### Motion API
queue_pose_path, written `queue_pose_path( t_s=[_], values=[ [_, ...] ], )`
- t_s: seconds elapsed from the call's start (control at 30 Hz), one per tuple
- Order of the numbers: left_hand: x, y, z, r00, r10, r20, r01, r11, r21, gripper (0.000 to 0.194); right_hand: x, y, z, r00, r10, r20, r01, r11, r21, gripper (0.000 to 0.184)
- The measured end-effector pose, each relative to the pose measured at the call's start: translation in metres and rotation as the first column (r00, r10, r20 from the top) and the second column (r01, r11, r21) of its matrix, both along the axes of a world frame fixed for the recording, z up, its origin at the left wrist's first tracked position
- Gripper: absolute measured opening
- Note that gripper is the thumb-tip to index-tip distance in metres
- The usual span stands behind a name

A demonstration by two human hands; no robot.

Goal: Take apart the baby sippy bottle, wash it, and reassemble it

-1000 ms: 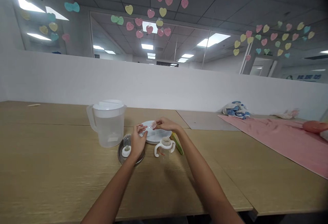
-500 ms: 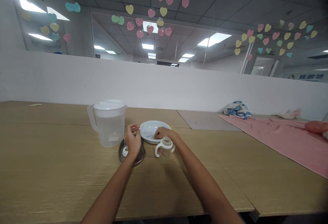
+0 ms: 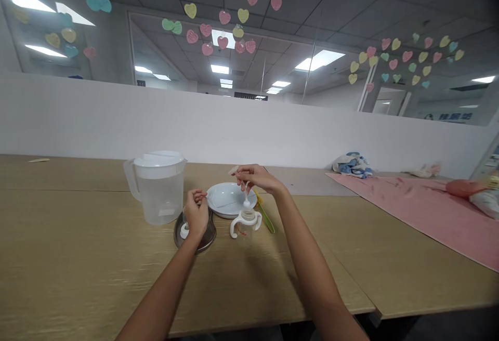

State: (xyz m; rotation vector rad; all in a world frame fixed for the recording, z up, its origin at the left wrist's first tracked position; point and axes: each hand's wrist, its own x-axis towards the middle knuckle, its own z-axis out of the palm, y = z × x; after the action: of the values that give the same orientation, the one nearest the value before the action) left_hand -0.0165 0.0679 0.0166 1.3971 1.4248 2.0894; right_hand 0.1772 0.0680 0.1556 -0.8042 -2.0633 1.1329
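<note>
My right hand (image 3: pixel 255 176) is closed in a pinch on a bottle straw (image 3: pixel 247 201), a soft pale tube with a white weighted end. A pale translucent piece, perhaps the straw's mouthpiece, sticks out left of the fingers. The weighted end hangs at the open mouth of a clear baby bottle (image 3: pixel 246 228) with two white handles, upright on the table. My left hand (image 3: pixel 197 213) hovers over a dark kidney-shaped tray (image 3: pixel 209 238), fingers loosely bent and nothing visible in them. On the tray, partly hidden by that hand, lies a white part (image 3: pixel 184 231) with a clear piece.
A white dish (image 3: pixel 228 198) stands behind the bottle. A lidded pitcher (image 3: pixel 161 190) holding clear liquid stands left of the tray. A yellow-and-green long-handled item (image 3: pixel 266 218) lies right of the dish. Farther right are a pink cloth (image 3: pixel 393 206) and a crumpled blue-and-white cloth (image 3: pixel 353 165).
My right hand has risen out of the white dish with the straw and now holds it above the bottle. My left hand stays by the tray. The camera view has shifted slightly right.
</note>
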Motion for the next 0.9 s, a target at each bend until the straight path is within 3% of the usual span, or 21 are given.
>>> queue_pose_path(
  t_s=[0.23, 0.33, 0.4, 0.47, 0.53, 0.6, 0.9],
  values=[
    [-0.002, -0.004, 0.003, 0.997, 0.024, -0.068, -0.025, 1.000, -0.003, 0.017, 0.009, 0.002, -0.003, 0.938, 0.145, 0.314, -0.125, 0.989, -0.082, 0.022],
    [-0.010, -0.012, 0.003, 0.969, 0.050, -0.244, -0.055, 0.998, -0.016, 0.014, 0.013, 0.004, -0.005, 0.891, 0.180, 0.417, -0.167, 0.984, -0.067, 0.025],
    [-0.020, -0.020, 0.002, 0.888, 0.060, -0.455, -0.071, 0.997, -0.008, 0.014, 0.016, 0.004, -0.005, 0.868, 0.126, 0.481, -0.157, 0.987, 0.023, 0.029],
    [-0.034, -0.027, 0.001, 0.748, 0.039, -0.663, -0.040, 0.999, 0.014, 0.014, 0.018, 0.004, -0.004, 0.844, 0.075, 0.530, -0.140, 0.987, 0.083, 0.039],
    [-0.048, -0.034, -0.001, 0.602, -0.039, -0.797, 0.051, 0.999, -0.011, 0.012, 0.019, 0.004, -0.004, 0.820, 0.091, 0.565, -0.146, 0.988, 0.052, 0.050],
    [-0.059, -0.038, -0.003, 0.535, -0.118, -0.836, 0.094, 0.992, -0.079, 0.013, 0.018, 0.004, -0.004, 0.804, 0.127, 0.580, -0.152, 0.988, -0.006, 0.057],
    [-0.062, -0.036, -0.010, 0.589, -0.321, -0.741, 0.085, 0.937, -0.338, 0.021, 0.011, 0.004, -0.005, 0.812, 0.096, 0.576, -0.137, 0.990, 0.028, 0.054]
  ],
)
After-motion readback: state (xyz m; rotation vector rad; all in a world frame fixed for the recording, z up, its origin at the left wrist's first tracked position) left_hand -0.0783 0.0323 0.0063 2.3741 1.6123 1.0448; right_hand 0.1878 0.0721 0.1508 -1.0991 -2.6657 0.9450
